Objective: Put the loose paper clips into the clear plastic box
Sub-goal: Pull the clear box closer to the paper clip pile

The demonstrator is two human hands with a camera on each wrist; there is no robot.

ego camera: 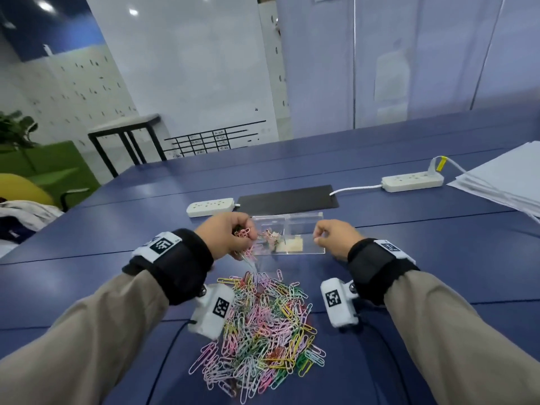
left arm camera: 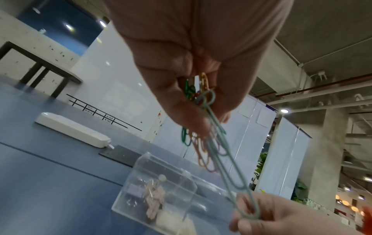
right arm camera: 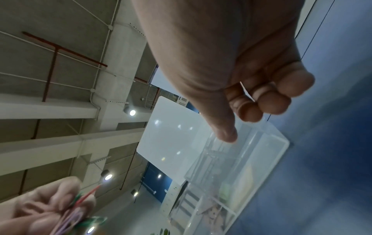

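A heap of coloured paper clips lies on the blue table in front of me. Beyond it stands the clear plastic box, divided into compartments, with a few small pinkish bits and a pale pad inside. My left hand hovers at the box's left end and grips a bunch of clips. Several linked clips dangle from it. My right hand is at the box's right end with curled fingers. A thin pale clip shows pinched between them.
Behind the box lie a black mat and a white power strip. A second power strip and a stack of white paper are at the far right. Bare blue table stretches to the right.
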